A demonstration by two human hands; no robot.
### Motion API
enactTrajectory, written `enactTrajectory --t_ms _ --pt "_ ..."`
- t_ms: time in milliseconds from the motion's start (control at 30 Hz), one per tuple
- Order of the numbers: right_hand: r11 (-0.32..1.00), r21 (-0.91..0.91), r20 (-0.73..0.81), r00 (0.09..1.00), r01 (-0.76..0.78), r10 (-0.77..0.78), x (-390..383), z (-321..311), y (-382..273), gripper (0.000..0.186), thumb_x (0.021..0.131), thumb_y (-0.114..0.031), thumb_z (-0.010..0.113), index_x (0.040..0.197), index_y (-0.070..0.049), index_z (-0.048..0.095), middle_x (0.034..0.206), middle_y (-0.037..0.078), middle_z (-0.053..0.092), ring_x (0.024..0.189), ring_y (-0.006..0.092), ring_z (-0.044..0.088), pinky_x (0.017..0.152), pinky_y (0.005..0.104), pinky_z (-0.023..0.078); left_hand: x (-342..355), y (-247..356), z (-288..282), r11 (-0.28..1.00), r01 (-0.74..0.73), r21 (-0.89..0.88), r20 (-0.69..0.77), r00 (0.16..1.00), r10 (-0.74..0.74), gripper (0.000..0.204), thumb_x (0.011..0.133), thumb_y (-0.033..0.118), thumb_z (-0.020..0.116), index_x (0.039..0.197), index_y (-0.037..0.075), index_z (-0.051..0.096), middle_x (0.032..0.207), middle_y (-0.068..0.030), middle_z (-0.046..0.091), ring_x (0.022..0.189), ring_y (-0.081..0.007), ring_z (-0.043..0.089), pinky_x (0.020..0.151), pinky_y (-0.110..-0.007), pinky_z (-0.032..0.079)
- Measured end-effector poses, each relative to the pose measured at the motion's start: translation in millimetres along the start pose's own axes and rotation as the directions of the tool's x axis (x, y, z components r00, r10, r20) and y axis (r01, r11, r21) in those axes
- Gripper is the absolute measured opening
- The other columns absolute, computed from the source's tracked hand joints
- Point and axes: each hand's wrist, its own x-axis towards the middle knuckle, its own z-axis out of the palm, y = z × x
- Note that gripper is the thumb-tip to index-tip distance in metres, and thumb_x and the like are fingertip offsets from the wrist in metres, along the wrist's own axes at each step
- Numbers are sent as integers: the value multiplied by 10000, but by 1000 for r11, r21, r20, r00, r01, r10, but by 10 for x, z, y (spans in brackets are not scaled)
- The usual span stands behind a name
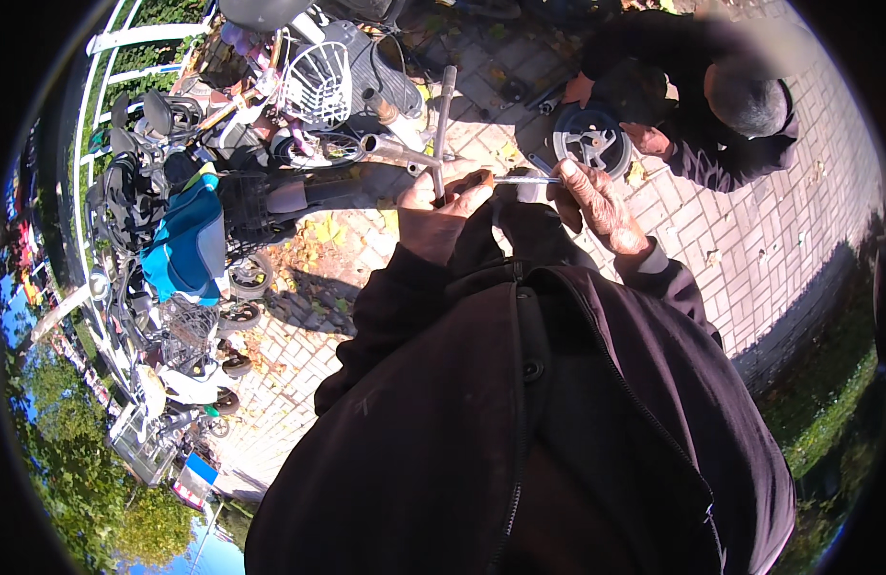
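Observation:
My left hand [445, 203] is closed around a cross-shaped metal tool [445, 115] with tubular arms, one of them pointing left with a hollow end. A small brownish piece [477, 179] shows at its fingertips. From the right, my right hand [601, 206] pinches a thin silver rod [525, 179], much like a screwdriver shaft. The rod runs level towards the left fingers, and its tip meets or lies just by the brownish piece. Which of the two, I cannot tell. My fingers hide the rod's right end.
At the upper right another person's hands [647, 139] hold a small spoked wheel [587, 144] over brick paving [749, 240]. Several tools lie near it. Parked scooters and bicycles crowd the left, with a white basket [316, 84] and a blue cover [186, 240]. A white railing [146, 36] stands behind.

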Motion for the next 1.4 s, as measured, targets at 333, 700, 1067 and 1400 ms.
enactTrajectory --t_ms 333,700,1067,1400 --pt "998 21 77 995 66 -67 -65 -6 -68 418 1052 -456 540 946 -56 598 689 -61 420 622 42 355 568 232 299 -82 34 -115 997 72 13 76 994 -72 303 878 23 753 1166 -41 685 1014 -89 747 680 -32 587 536 -175 391" --pt "633 -647 101 870 426 -482 -94 81 -178 247 929 -243 692 1031 -21 651 934 98 628 806 281 654 707 395 530 -111 -88 -137 990 138 -27 52 989 -137 265 880 95 789 1098 -32 707 996 -85 750 891 -110 691 782 -231 536" --pt "450 -786 199 862 424 -465 -90 117 -151 212 927 -260 667 1045 -84 675 883 114 652 780 324 680 653 409 539 -161 -99 -172 958 248 -142 47 969 -244 302 867 52 787 1135 -47 689 999 -87 742 879 -115 694 762 -217 541" --pt "297 -860 226 833 414 -505 -141 186 -241 191 918 -202 670 1058 -73 683 940 137 680 800 331 685 647 412 541 -102 -169 -209 972 134 -191 178 979 -100 351 873 21 767 1192 -46 637 1054 -115 725 961 -163 701 822 -254 568"
